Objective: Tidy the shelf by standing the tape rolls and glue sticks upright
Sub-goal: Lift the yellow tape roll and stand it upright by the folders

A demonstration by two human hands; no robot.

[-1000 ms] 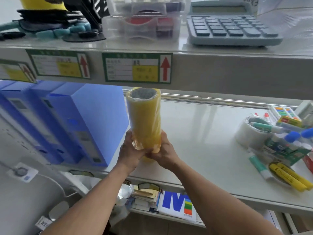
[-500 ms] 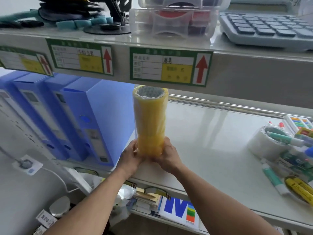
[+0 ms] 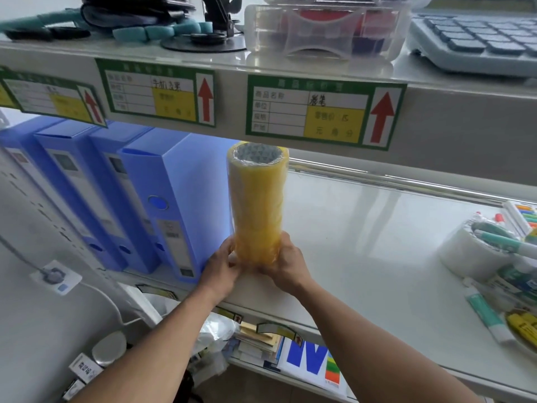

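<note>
A tall stack of yellow tape rolls (image 3: 257,202), shrink-wrapped in clear film, stands upright on the white shelf (image 3: 363,242) next to the blue file boxes. My left hand (image 3: 222,267) and my right hand (image 3: 286,267) grip its base from either side. At the far right lies a white tape roll (image 3: 465,251) on its side. Green-and-white glue sticks (image 3: 486,317) lie flat around it, one resting on top of the roll. Yellow glue sticks (image 3: 523,327) lie at the right edge.
Blue file boxes (image 3: 162,199) stand in a row on the left of the shelf. The upper shelf's edge with green price labels (image 3: 322,112) hangs just above the tape stack. A marker set (image 3: 523,213) sits at the back right. Books lie on the shelf below.
The tape stack has moved down and slightly left, toward the blue boxes, with both hands still around its base. My view has shifted closer and to the left.
</note>
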